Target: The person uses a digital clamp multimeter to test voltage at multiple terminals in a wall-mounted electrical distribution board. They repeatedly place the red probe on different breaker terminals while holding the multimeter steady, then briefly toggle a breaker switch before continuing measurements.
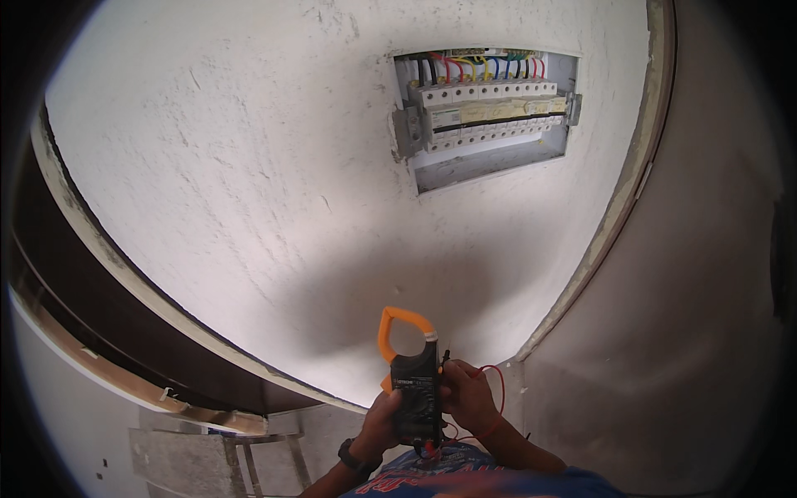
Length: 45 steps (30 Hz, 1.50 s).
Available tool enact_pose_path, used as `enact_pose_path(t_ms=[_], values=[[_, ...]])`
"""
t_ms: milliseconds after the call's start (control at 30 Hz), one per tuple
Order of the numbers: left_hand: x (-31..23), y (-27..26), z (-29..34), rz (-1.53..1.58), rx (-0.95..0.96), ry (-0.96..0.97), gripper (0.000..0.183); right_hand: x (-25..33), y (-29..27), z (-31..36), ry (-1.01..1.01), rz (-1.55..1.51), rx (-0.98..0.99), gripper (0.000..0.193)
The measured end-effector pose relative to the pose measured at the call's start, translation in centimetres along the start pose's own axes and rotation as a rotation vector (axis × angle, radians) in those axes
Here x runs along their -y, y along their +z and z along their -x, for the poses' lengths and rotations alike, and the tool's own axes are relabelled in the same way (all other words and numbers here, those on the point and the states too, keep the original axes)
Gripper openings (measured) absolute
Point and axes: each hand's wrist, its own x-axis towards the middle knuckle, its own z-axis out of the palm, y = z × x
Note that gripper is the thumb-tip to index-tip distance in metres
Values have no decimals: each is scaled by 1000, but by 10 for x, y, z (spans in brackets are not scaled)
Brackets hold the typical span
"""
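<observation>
A clamp meter [417,397] with a black body and an orange jaw stands upright in front of my chest, its jaw closed into a loop. Wrapped round its lower left side is my left hand [383,422], with a dark watch on that wrist. My right hand [471,401] is at the meter's right side, fingers pinched on a black test probe [446,358] whose tip points up. A red test lead [501,386] loops around the right hand and runs back toward the meter's lower end. Whether the right fingers also touch the meter is hard to see.
Up on the white plastered wall [232,166], a recessed breaker box [490,170] holds a row of white circuit breakers [490,116] with coloured wires above them. A dark opening lies at left, with a worn wooden stand [178,461] below it. A grey wall [664,332] adjoins at right.
</observation>
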Motion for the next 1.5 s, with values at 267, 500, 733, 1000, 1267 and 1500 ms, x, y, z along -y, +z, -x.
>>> enact_pose_path(t_ms=[267, 500, 733, 1000, 1267, 1500], values=[[-18, 28, -4, -195, -30, 205, 85, 21, 10, -31, -68, -5, 65, 26], [-18, 38, -5, -255, -6, 392, 78, 23, 32, -40, -775, 780, 198, 28], [-24, 54, -26, -197, -14, 428, 82, 69, 27, -35, -149, 155, 221, 41], [-66, 110, -64, -340, -86, 673, 87, 161, 15, -33, -1435, 1201, 315, 81], [-91, 140, -133, -416, -62, 866, 83, 217, 16, -1, -1643, 1087, 391, 64], [-112, 147, -145, -495, -60, 818, 90, 235, 33, 4, -1705, 1231, 298, 44]])
